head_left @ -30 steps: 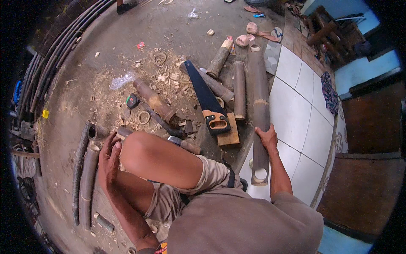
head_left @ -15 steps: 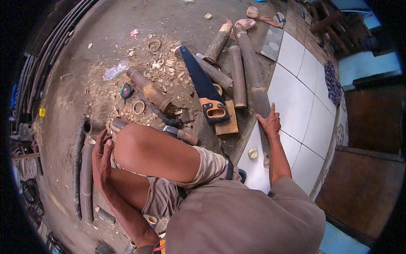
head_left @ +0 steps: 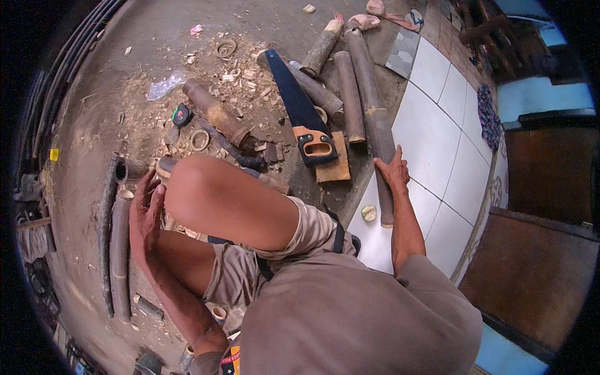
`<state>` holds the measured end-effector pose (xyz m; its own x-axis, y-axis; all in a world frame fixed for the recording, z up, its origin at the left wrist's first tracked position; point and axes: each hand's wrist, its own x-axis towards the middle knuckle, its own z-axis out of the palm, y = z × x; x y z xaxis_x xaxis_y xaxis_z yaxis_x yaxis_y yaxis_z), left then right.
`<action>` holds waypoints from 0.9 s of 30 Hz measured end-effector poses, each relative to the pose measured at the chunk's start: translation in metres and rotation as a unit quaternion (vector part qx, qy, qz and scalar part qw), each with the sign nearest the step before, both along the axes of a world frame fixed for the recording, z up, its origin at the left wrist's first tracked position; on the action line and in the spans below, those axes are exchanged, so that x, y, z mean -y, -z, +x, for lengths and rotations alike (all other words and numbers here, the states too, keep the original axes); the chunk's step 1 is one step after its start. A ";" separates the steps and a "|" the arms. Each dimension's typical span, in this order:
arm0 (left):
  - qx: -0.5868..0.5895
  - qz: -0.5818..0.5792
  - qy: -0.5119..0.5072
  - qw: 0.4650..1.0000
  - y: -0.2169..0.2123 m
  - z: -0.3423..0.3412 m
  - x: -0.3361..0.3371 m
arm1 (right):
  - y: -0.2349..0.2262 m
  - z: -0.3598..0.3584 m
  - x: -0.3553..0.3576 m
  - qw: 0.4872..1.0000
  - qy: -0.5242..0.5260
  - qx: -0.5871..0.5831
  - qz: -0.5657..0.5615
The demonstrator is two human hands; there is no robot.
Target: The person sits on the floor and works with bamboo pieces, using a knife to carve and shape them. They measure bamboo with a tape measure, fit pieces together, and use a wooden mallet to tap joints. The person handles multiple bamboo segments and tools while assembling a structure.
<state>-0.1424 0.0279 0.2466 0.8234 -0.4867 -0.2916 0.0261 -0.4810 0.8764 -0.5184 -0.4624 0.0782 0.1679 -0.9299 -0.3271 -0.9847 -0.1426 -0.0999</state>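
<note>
On the right, my right hand (head_left: 394,172) lies against a long brown bamboo pole (head_left: 377,128), with the thumb over it and the fingers stretched out. The pole's near end rests on white tiles. My left hand (head_left: 147,209) hangs loosely curved beside my bent knee, fingers apart and nothing in them. Between my hands, a handsaw (head_left: 294,100) with a black blade and wooden handle lies partly on a small wooden board (head_left: 332,159). A shorter bamboo length (head_left: 350,97) sits beside the long pole. A small round pale-green object (head_left: 369,213) rests on the tile near the pole's end.
Several bamboo pieces (head_left: 215,115) lie amid wood chips. A tape measure (head_left: 182,115), a bamboo ring (head_left: 200,140) and clear plastic (head_left: 165,87) are there too. Upright-looking bamboo (head_left: 121,256) stands at my left. White floor tiles (head_left: 431,131) border the dirt floor.
The whole scene has shifted slightly upward in the picture. My right hand's fingers look a little closer together against the bamboo pole. My left hand stays beside the knee.
</note>
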 end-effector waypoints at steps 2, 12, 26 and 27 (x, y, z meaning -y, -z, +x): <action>0.029 0.042 0.015 0.999 0.001 0.001 -0.002 | 0.006 -0.002 0.008 1.000 -0.017 0.001 -0.024; 0.128 0.111 -0.002 0.986 -0.028 -0.014 0.010 | -0.078 0.134 -0.012 0.915 -0.190 0.354 -0.031; 0.316 0.048 -0.063 0.945 0.031 -0.027 -0.003 | -0.283 0.312 -0.216 0.637 -0.585 0.500 0.045; 0.322 0.048 -0.066 0.943 0.031 -0.028 -0.005 | -0.290 0.319 -0.231 0.634 -0.593 0.493 0.056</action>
<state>-0.1705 0.0330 0.2153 0.8968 -0.3638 0.2517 -0.4307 -0.5887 0.6840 -0.1993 -0.2310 0.3681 0.9015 0.0615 0.4283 0.3578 -0.6626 -0.6579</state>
